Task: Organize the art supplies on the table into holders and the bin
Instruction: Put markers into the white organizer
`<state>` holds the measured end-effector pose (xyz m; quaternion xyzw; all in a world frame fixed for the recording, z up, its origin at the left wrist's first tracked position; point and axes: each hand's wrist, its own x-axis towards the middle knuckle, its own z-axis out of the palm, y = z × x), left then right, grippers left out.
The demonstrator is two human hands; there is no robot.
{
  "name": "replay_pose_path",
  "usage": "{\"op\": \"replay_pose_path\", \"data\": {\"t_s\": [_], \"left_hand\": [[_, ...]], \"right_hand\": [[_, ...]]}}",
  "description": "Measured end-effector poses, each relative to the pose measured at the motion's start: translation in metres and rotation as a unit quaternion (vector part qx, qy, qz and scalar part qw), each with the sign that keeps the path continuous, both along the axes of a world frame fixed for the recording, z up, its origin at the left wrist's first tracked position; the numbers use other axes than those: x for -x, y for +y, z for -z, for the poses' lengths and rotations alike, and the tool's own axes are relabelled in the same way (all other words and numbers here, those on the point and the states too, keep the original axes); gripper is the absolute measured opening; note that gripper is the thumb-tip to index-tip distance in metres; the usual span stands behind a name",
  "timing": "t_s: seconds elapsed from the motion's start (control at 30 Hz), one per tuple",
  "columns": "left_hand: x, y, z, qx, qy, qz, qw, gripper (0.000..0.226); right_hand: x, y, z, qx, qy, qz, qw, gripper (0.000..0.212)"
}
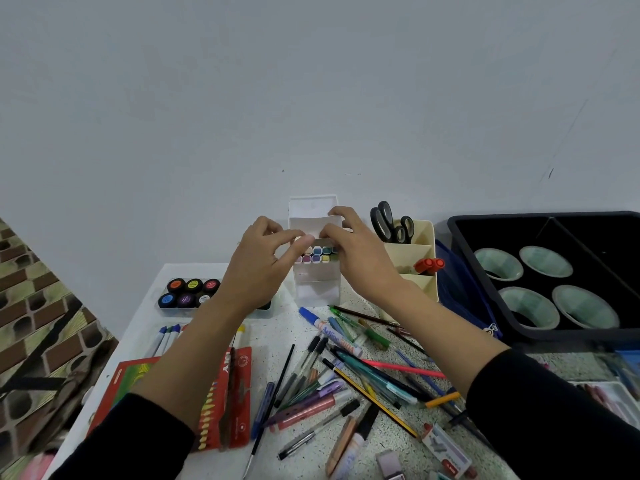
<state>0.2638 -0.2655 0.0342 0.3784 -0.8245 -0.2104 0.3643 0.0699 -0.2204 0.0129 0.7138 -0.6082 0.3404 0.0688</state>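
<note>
A white marker box (317,285) stands upright at the back of the table, its lid flap raised and rows of coloured marker caps (317,254) showing inside. My left hand (259,268) pinches the flap's front edge from the left. My right hand (349,251) grips the same flap from the right, fingers curled over its top. A loose heap of pens, pencils and markers (346,368) lies on the speckled table (398,445) in front of the box. A cream desk holder (420,261) holds black scissors (391,223) and orange markers (429,265).
A black bin (460,237) with green-rimmed cups stands at the right, a blue pouch (460,289) leaning against it. A tray of paint pots (188,292) sits at the left, a red pencil pack (228,403) nearer me. An eraser (391,465) lies by the front edge.
</note>
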Motion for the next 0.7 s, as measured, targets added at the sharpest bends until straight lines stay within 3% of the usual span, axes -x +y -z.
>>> {"op": "replay_pose_path", "data": {"t_s": [0.2,0.5,0.7], "left_hand": [[0.005,-0.001,0.004,0.041,0.057,-0.013,0.997,0.03],[0.013,-0.001,0.012,-0.045,0.209,-0.045,0.976,0.013],[0.017,-0.007,0.013,-0.018,0.187,-0.071,0.98,0.016]], "right_hand": [[0.0,0.004,0.002,0.018,0.016,0.004,1.0,0.023],[-0.009,0.01,-0.002,0.008,-0.054,0.036,0.998,0.023],[-0.009,0.007,-0.003,-0.029,-0.061,0.049,0.996,0.024]]}}
